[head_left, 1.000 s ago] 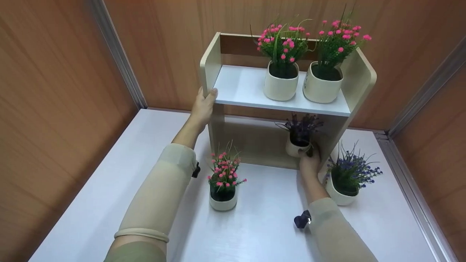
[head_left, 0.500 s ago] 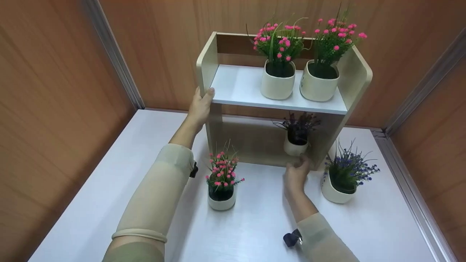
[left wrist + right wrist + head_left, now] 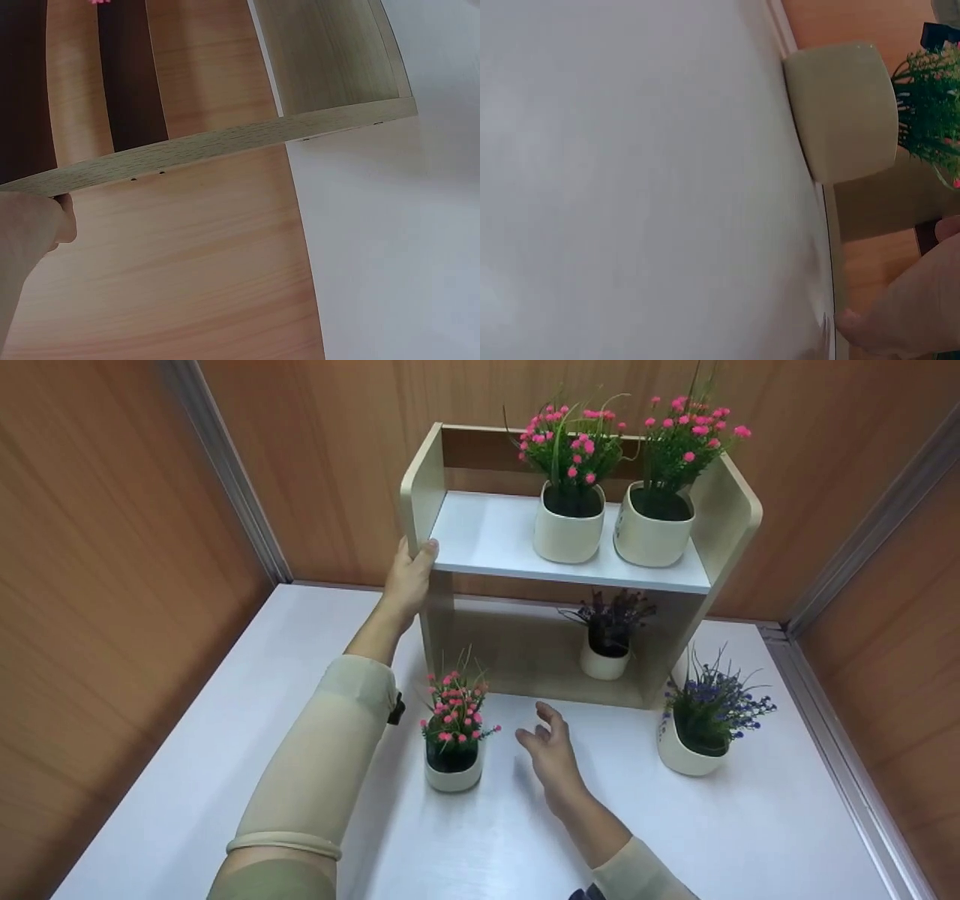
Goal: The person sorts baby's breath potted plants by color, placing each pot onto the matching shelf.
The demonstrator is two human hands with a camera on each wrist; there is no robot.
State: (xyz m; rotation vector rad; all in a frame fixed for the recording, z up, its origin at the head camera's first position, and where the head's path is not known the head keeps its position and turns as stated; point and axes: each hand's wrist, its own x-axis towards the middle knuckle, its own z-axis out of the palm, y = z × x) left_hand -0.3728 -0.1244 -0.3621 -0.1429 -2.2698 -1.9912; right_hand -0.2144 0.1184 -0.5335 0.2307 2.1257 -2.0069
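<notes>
My left hand point(image 3: 409, 581) grips the left side panel of a two-tier wooden shelf point(image 3: 495, 529), its thumb at the front edge. In the left wrist view this hand point(image 3: 37, 225) holds the edge of the panel point(image 3: 217, 142). Above the white table, my right hand point(image 3: 553, 754) has its fingers spread apart with nothing in them. Nearest to it, on its left, stands a pink-flowered potted plant point(image 3: 454, 772) in a cream pot. The right wrist view shows that pot point(image 3: 844, 112) and part of the right hand point(image 3: 915, 307).
Two pink potted plants point(image 3: 568, 536) point(image 3: 652, 536) stand on the shelf's upper board. A dark purple potted plant point(image 3: 606, 664) sits on the lower level at the right. Another potted plant with blue-purple flowers point(image 3: 690, 754) stands on the table point(image 3: 750, 840), right of the shelf.
My right hand has let go of the purple potted plant on the lower level. It has moved out of the shelf, toward the left and front. My left hand keeps its grip on the panel.
</notes>
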